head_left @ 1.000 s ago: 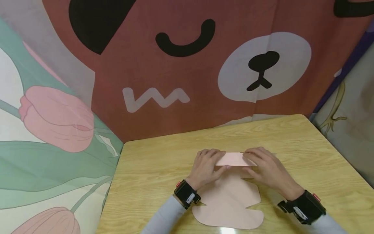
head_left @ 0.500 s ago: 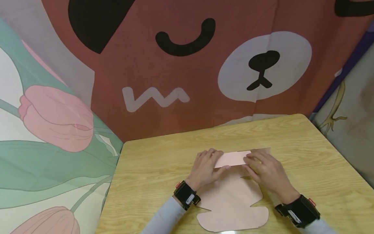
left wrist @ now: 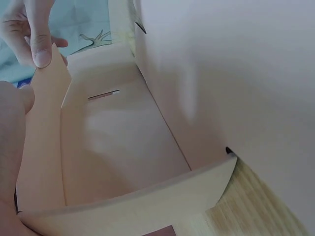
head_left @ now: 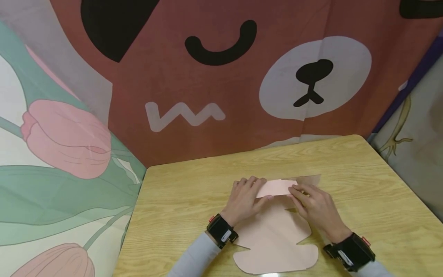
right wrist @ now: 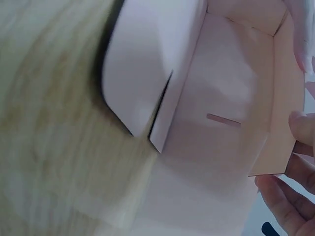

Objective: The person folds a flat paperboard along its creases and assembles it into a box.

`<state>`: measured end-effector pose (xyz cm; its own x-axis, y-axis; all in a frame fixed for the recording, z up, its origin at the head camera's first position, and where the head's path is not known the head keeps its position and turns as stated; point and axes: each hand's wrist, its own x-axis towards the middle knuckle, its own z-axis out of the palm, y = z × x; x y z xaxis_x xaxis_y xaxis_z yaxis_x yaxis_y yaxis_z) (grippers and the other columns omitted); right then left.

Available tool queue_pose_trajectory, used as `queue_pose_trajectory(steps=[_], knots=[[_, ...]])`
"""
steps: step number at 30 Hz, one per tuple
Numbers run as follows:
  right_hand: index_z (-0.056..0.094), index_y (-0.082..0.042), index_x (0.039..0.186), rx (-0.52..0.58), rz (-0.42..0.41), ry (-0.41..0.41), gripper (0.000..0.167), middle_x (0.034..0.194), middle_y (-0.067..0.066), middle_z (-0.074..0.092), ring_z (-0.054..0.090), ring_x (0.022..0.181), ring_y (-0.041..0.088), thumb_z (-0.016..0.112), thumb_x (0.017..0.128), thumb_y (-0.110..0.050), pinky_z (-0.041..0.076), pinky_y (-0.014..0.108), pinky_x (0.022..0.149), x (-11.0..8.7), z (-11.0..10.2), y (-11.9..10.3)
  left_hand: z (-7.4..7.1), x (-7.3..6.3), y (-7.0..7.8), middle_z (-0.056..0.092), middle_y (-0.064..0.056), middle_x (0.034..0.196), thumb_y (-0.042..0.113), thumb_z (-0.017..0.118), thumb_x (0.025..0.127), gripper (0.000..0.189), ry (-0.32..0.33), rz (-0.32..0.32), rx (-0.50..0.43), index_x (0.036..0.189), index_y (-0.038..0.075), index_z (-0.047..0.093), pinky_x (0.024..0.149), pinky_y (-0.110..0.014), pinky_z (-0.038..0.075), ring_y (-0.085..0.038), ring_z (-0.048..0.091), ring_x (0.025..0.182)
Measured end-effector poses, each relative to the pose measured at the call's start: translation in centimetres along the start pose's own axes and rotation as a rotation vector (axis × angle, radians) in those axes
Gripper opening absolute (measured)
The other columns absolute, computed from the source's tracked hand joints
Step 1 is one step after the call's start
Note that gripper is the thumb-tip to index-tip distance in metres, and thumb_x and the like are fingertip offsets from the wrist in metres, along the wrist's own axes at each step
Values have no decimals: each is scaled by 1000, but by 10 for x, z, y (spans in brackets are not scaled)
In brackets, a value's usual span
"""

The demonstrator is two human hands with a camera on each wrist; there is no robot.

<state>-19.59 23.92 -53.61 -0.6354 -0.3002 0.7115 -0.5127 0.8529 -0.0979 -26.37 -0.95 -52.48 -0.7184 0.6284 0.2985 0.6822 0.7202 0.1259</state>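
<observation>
Gripping left: left hand [head_left: 243, 198] holds the wall [head_left: 275, 188] by its left end, fingers over the top, thumb on the near side.
Right pinch: right hand [head_left: 318, 206] nips the wall's right end between thumb and fingers.
Box: there's the box [left wrist: 128, 147], about midway between the table's [head_left: 176, 207] left and right edges.
Floor: one narrow slot [right wrist: 224, 119] cut through it.
Flap: pink flap [head_left: 313, 179] pokes past the right hand toward the table's right edge.
Lid: notched lid [head_left: 277, 259] spreads toward the person.
Backdrop: bear cloth [head_left: 214, 92] behind the far edge, tulip cloth [head_left: 69, 142] beyond the left.
</observation>
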Motion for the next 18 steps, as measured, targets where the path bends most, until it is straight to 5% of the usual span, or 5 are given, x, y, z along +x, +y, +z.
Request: queue_pose_trajectory(steps=[4, 7, 13, 18], knots=[[77, -5, 104, 71, 14, 48, 25, 79, 2, 64, 48, 54, 3, 66, 92, -25, 39, 16, 46, -8, 6, -3, 1, -1, 2, 60, 7, 131, 69, 33, 97, 64, -13, 13, 5, 147, 30, 43, 85, -39, 42, -23, 58, 111], [77, -4, 104, 123, 42, 89, 24, 79, 0, 64, 46, 54, 1, 69, 89, -21, 35, 11, 47, -13, 11, -4, 2, -1, 4, 60, 7, 132, 68, 33, 97, 64, -19, 17, 6, 148, 30, 43, 85, -39, 43, -22, 57, 112], [75, -2, 106, 190, 91, 82, 24, 78, -3, 61, 51, 57, 5, 73, 84, -11, 38, 9, 51, -15, 17, -7, 1, -2, 4, 60, 8, 131, 67, 32, 98, 62, -18, 24, 36, 148, 31, 42, 85, -39, 42, -23, 57, 112], [71, -1, 110, 248, 141, -1, 31, 89, -1, 64, 62, 67, 7, 76, 80, -2, 49, 9, 60, -15, 18, -10, -2, 0, 4, 58, 5, 131, 63, 23, 102, 57, -76, 103, 111, 154, 40, 26, 91, -43, 44, -24, 58, 110]])
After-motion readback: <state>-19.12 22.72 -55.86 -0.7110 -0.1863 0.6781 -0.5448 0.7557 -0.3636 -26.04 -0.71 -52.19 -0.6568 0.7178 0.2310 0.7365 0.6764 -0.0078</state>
